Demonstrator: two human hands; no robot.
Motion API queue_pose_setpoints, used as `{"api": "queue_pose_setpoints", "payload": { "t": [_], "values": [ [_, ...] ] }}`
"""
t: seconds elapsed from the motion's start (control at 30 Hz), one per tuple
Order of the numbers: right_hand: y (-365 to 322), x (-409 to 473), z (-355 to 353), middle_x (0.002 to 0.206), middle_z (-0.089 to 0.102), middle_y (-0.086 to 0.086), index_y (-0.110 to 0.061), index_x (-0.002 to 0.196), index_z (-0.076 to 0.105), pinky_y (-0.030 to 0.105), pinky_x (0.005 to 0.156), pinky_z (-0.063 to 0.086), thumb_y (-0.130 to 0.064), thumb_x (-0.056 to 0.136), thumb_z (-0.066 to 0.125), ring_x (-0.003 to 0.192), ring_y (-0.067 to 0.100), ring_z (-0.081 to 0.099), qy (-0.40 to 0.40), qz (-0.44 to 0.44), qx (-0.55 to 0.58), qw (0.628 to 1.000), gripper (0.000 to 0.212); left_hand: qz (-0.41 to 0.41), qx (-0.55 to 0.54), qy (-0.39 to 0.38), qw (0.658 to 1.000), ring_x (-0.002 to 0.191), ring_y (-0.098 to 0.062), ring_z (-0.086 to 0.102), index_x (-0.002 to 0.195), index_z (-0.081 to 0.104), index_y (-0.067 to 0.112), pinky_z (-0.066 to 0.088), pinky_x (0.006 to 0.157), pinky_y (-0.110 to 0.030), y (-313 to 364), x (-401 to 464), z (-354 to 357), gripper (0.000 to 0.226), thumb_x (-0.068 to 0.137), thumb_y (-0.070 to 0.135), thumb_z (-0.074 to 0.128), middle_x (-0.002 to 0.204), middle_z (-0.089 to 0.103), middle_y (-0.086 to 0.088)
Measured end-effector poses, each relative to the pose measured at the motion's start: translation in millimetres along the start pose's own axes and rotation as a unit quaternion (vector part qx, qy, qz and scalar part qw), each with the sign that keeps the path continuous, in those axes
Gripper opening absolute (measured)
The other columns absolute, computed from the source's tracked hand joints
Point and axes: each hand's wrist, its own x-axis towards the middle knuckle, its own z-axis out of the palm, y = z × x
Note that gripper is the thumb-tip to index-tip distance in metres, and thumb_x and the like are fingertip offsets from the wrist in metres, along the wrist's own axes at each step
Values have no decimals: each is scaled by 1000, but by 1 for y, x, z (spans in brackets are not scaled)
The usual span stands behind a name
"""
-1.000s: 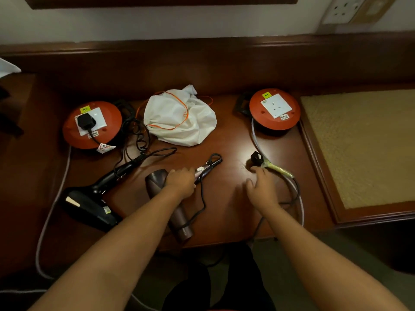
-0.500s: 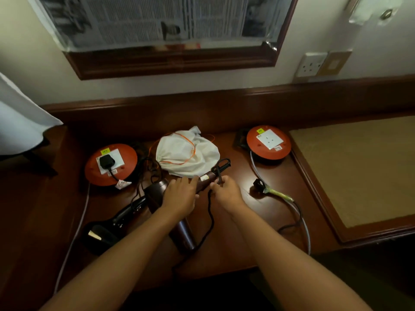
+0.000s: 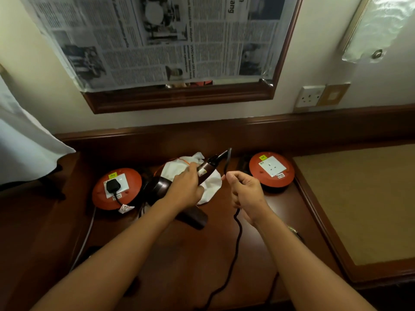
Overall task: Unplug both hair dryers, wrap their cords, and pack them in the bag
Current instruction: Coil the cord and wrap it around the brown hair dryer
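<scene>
Probably second dryer (image 3: pixel 143 199), mostly hidden.

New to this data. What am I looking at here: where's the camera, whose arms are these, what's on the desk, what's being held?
No robot here: these are a person's two bare arms, filmed by one wide-angle camera worn on the head, looking down at a wooden desk. The left hand grips the handle of a brown hair dryer. The right hand pinches that dryer's black cord, which trails off the desk's front edge. Behind them lies a white drawstring bag. Two orange socket reels stand on the desk: the left reel has a black plug in it, the right reel has an empty socket.
</scene>
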Motion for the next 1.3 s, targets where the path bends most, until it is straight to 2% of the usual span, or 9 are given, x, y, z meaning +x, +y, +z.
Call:
{"api": "queue_pose_setpoints", "payload": {
  "t": [0.1,0.2,0.27,0.43,0.63,0.87,0.97,1.1,1.3],
  "values": [
    [-11,9,-19,53,34,4,-6,85,65,28,45,27,-20,97,51,43,14,29,-37,3,-10,999,23,-20,-59,-6,998,89,-28,63,125,42,14,48,72,-35,14,5,-7,44,85,17,59,93,57,0],
    [-17,15,-35,61,51,7,-7,82,66,31,62,45,-17,95,54,57,19,49,-66,-16,-83,994,21,-32,-44,-21,998,86,-18,62,113,46,25,46,69,-33,22,7,-9,46,86,59,56,86,58,8],
    [-18,16,-41,64,50,7,-6,84,63,30,57,42,-15,96,52,55,17,46,-91,3,-71,993,19,-28,-12,-23,999,83,-15,60,97,47,31,44,67,-31,28,8,-10,51,79,79,40,80,55,11],
    [-15,6,-49,59,33,0,-11,98,69,29,49,16,-28,96,49,47,11,23,-130,26,41,990,26,-28,60,39,997,67,-9,50,64,40,32,34,57,-27,40,9,-22,50,84,77,33,64,48,13],
    [-16,2,-51,57,21,6,-5,82,66,30,47,13,-39,92,50,45,16,15,-135,31,68,988,38,-87,123,52,987,78,-17,62,89,64,32,44,62,-30,32,10,-34,69,75,88,27,73,56,10],
    [-20,4,-47,58,50,5,-2,81,64,25,60,42,-26,99,44,56,17,47,-157,-7,-101,982,36,-98,193,46,975,85,-20,63,112,65,32,43,63,-30,30,7,-38,74,77,86,28,88,64,2],
    [-25,5,-41,61,43,1,-4,102,61,23,46,29,-18,102,40,49,10,34,-110,36,-34,993,26,-111,224,52,967,79,-19,61,107,66,30,41,60,-30,28,8,-38,77,77,87,26,80,58,4],
    [-23,8,-29,59,38,-1,-13,102,61,23,42,23,-27,102,40,46,8,28,-64,-2,-26,998,26,-103,217,58,969,70,-16,55,91,66,26,41,58,-29,28,15,-40,73,77,87,27,69,51,8],
    [-15,22,-21,63,34,0,-9,106,59,26,47,17,-29,98,41,51,12,21,-183,57,142,971,28,-59,115,35,991,59,-15,55,59,49,22,41,54,-29,32,31,-48,69,77,85,28,59,54,3]
  ]
}}
